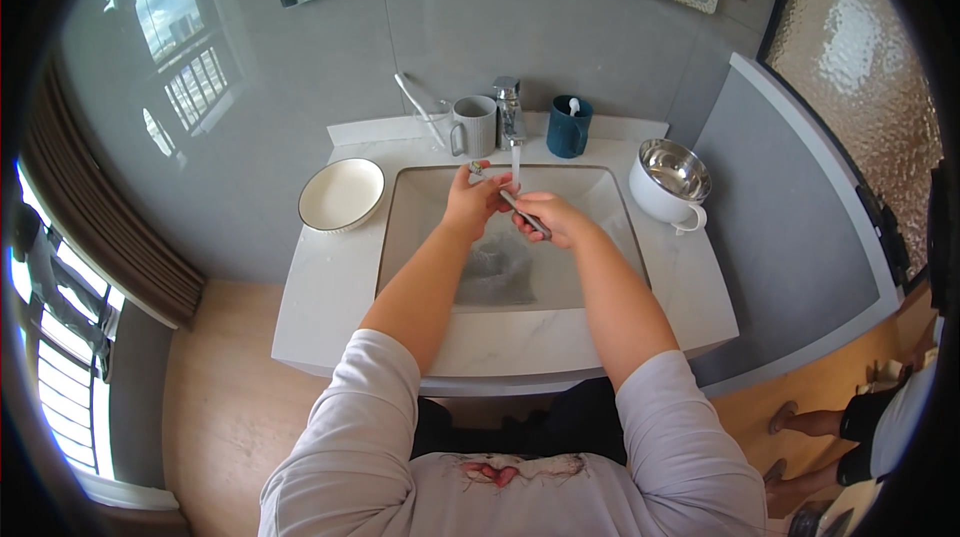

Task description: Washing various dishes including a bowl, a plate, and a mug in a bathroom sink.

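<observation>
Over the sink (630, 237), a slim grey-handled stick (530, 219) with a small light-coloured head slants between my two hands. My right hand (552, 217) is closed around the handle's lower end. Near the head end, my left hand (475, 202) has its thumb and fingers closed on the stick. Its exact kind is too small to make out. Water runs from the chrome faucet (509, 112) just above and behind my fingers. Below my hands, the basin's drain area looks blurred and wet.
Left of the faucet stand a grey ribbed mug (474, 127) and a slanting white toothbrush (412, 97); right of it, a dark blue mug (568, 129). A shallow white dish (341, 195) and a steel-lined white cup (668, 182) flank the sink. A grey partition (790, 237) borders the right; a person (880, 427) is there.
</observation>
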The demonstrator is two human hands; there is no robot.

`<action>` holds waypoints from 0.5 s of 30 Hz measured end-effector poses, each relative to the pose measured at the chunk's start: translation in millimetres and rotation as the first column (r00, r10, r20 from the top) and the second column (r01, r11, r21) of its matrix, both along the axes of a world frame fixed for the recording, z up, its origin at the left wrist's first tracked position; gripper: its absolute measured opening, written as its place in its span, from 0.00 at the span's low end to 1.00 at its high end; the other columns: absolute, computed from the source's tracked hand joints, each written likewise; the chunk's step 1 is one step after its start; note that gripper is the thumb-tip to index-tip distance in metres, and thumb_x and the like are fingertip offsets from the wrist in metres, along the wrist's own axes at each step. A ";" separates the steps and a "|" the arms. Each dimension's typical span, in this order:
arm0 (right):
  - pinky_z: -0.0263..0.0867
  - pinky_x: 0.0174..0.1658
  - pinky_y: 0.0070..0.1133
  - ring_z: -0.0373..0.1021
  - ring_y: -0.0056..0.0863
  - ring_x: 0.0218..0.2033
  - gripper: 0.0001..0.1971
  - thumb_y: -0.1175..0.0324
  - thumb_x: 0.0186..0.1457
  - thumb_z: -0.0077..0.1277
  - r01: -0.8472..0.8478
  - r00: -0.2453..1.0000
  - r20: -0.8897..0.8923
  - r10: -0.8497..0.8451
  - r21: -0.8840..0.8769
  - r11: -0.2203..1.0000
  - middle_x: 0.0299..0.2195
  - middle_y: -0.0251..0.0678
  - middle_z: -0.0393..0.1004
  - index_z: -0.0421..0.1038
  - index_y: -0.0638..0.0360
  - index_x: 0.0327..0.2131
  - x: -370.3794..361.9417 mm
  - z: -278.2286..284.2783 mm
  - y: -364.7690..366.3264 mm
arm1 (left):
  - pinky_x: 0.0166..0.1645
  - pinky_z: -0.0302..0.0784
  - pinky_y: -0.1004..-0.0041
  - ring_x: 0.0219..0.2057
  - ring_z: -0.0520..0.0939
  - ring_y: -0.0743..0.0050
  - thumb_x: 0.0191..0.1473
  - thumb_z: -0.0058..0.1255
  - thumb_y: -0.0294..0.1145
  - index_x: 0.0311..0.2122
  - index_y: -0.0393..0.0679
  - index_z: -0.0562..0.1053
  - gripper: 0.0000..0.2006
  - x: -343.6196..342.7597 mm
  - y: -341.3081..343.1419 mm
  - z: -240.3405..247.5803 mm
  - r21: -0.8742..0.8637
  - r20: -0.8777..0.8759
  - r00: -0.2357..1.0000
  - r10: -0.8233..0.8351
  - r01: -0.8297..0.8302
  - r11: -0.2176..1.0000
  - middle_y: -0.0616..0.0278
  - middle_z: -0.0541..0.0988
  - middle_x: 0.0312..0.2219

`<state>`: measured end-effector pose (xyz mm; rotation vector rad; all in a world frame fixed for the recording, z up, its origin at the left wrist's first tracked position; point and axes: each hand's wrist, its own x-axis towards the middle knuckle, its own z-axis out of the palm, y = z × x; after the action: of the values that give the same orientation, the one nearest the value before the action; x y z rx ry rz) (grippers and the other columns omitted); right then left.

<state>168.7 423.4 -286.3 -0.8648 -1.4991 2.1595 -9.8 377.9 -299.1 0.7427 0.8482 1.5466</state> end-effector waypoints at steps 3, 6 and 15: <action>0.57 0.18 0.14 0.66 0.20 0.20 0.09 0.68 0.57 0.52 0.153 0.988 0.001 -0.155 0.141 0.978 0.28 0.35 0.74 0.71 0.61 0.39 7.1 5.0 5.4 | 0.46 0.78 0.60 0.42 0.81 0.55 0.56 0.48 0.20 0.51 0.42 0.59 0.19 -1.2 -3.1 4.6 -0.015 0.044 0.992 0.117 -0.116 0.993 0.50 0.78 0.38; 0.59 0.20 0.13 0.70 0.21 0.23 0.09 0.71 0.54 0.55 0.321 0.947 -0.056 -0.316 0.173 0.931 0.30 0.36 0.76 0.73 0.61 0.39 25.9 -0.9 20.1 | 0.46 0.79 0.63 0.41 0.81 0.57 0.55 0.49 0.19 0.49 0.42 0.62 0.17 -2.5 -5.2 6.7 -0.042 0.086 0.976 0.200 -0.197 0.980 0.50 0.79 0.38; 0.64 0.25 0.14 0.70 0.21 0.23 0.09 0.66 0.54 0.58 0.556 0.689 -0.464 -0.556 -0.154 0.817 0.28 0.34 0.75 0.70 0.58 0.34 34.6 -4.4 40.0 | 0.43 0.80 0.74 0.38 0.83 0.67 0.57 0.51 0.25 0.52 0.36 0.69 0.17 8.1 5.5 -11.1 -0.022 -0.407 0.913 -0.026 0.019 1.000 0.52 0.80 0.37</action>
<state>203.3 463.4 -290.6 -0.5939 -0.8302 1.7280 -1.7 383.4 -310.2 1.0813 1.1530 1.3801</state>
